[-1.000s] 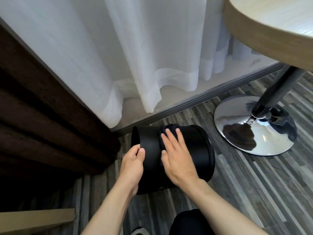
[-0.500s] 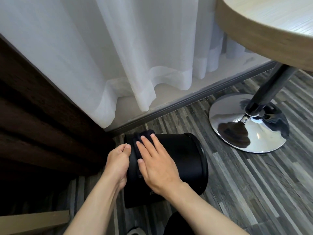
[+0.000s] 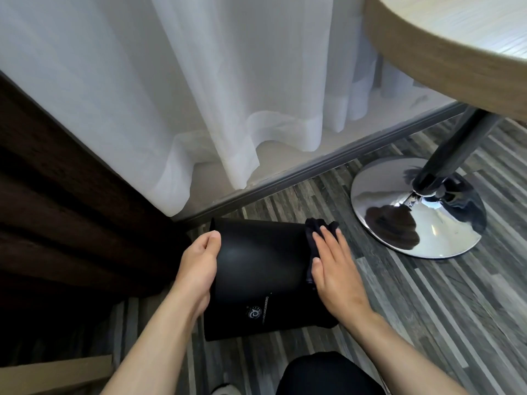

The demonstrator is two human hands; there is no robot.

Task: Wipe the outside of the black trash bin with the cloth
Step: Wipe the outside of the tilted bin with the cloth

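Observation:
The black trash bin [image 3: 259,269] lies on its side on the striped grey floor, a small printed logo facing up near its lower part. My left hand [image 3: 199,266] grips the bin's left end at the rim. My right hand [image 3: 333,269] lies flat, fingers together, pressing a dark cloth [image 3: 316,232] against the bin's right end. Most of the cloth is hidden under the palm; only its far edge and a strip along the fingers show.
A round wooden table [image 3: 445,49] overhangs at the upper right, its dark pole [image 3: 450,152] standing on a chrome disc base [image 3: 416,209] close to my right hand. White sheer curtains [image 3: 199,95] and a dark drape [image 3: 57,195] hang behind. My knee [image 3: 328,374] is below.
My right hand has slid the cloth along the bin from its left end to its right end. My left hand stays at the left rim. The view shifted slightly.

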